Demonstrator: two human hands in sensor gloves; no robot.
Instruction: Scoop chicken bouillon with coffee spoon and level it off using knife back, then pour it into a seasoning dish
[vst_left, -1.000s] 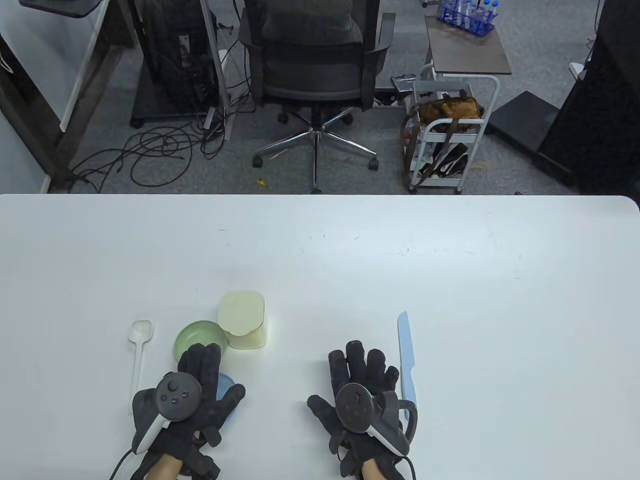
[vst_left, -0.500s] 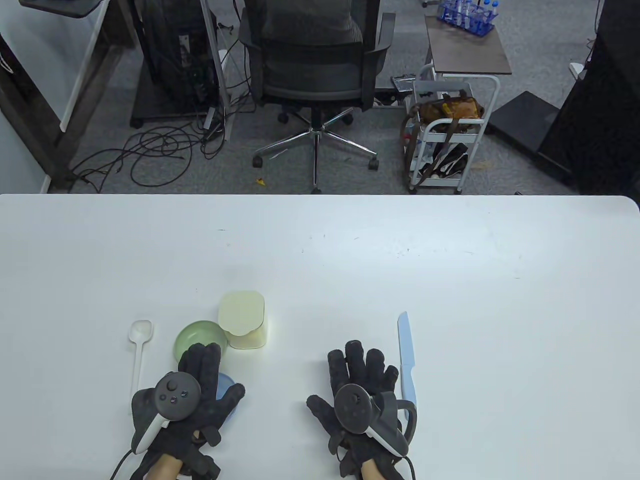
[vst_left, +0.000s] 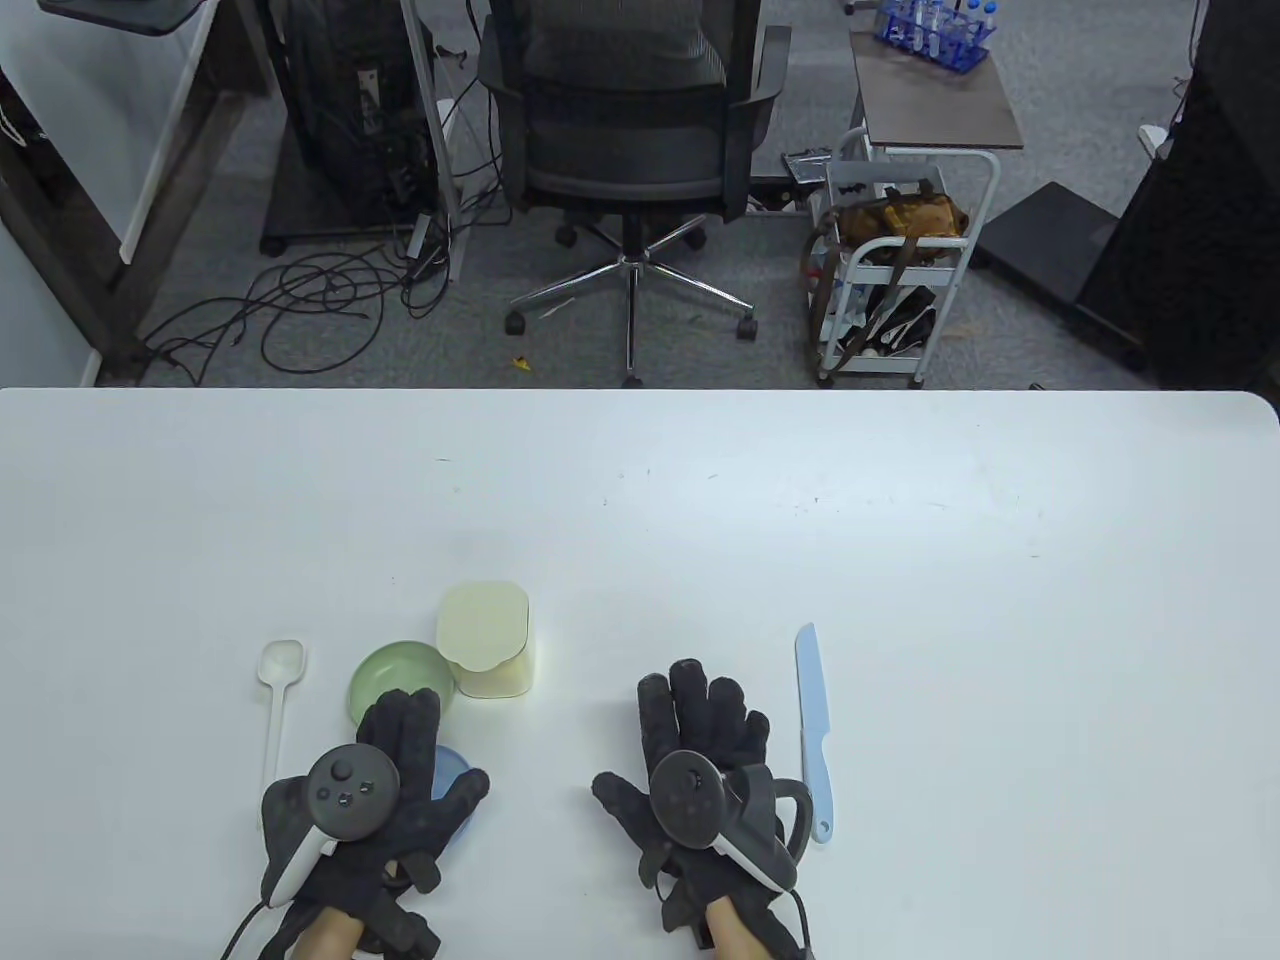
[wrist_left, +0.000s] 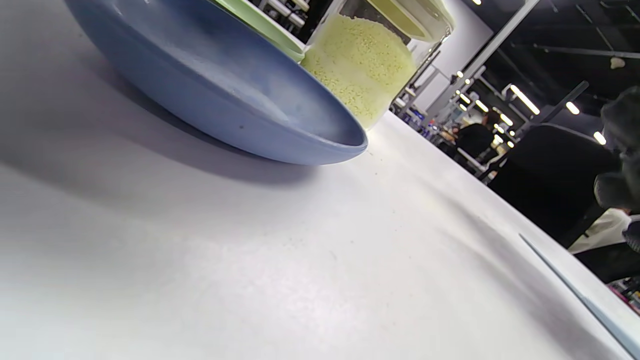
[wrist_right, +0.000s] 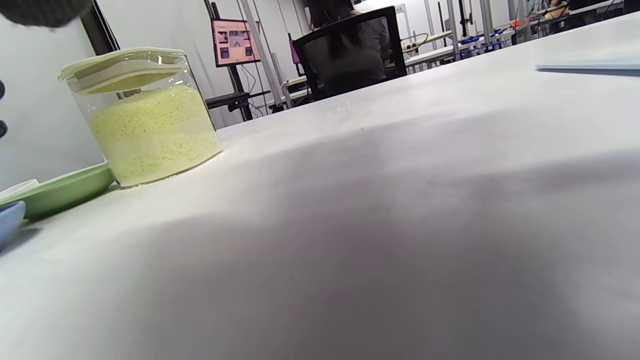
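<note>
A clear jar of yellow bouillon granules (vst_left: 487, 640) (wrist_left: 361, 70) (wrist_right: 150, 120) with a cream lid stands near the table's front left. A green dish (vst_left: 396, 676) (wrist_right: 60, 192) sits beside it, and a blue dish (vst_left: 452, 782) (wrist_left: 215, 95) lies partly under my left hand (vst_left: 395, 770). The white spoon (vst_left: 276, 700) lies left of the dishes. A light blue knife (vst_left: 815, 730) (wrist_right: 590, 65) lies to the right of my right hand (vst_left: 700, 740). Both hands rest flat with straight fingers and hold nothing.
The white table (vst_left: 900, 560) stretches far and right of the objects. Beyond its far edge stand an office chair (vst_left: 630, 130) and a white cart (vst_left: 900, 280) on the floor.
My right hand has slid left and a little farther from me, away from the knife. My left hand has not moved.
</note>
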